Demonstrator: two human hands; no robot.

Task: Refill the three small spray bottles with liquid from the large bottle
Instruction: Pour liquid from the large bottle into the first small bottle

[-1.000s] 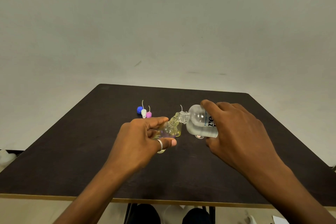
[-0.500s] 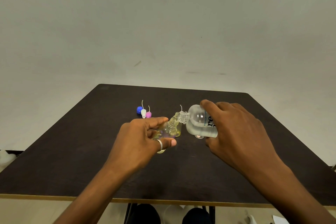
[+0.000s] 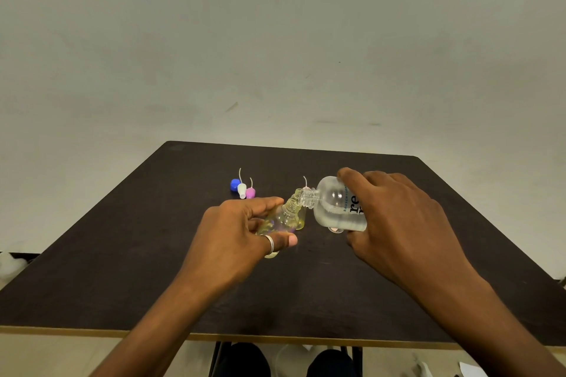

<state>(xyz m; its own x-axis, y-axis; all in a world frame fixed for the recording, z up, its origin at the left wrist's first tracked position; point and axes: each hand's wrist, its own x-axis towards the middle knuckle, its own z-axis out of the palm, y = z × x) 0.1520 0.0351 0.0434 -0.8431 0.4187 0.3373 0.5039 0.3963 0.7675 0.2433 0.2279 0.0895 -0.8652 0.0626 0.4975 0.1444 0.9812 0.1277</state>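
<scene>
Large bottle (image 3: 335, 205) stayed tipped in right hand (image 3: 398, 223), mouth against small spray bottle (image 3: 284, 217) gripped by left hand (image 3: 235, 236); nothing shifted, pour probably ongoing.

Even, soft light; wide-angle bending at edges; faint sheen on table (image 3: 122, 269); slightly soft focus.

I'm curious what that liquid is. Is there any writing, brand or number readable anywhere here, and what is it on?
"re": large dark letters on the large bottle; the rest is hidden under the right hand.
Small vertical print beside it, seemingly "BAUSCH+LOMB": too small to be sure.
No other text is visible.
</scene>
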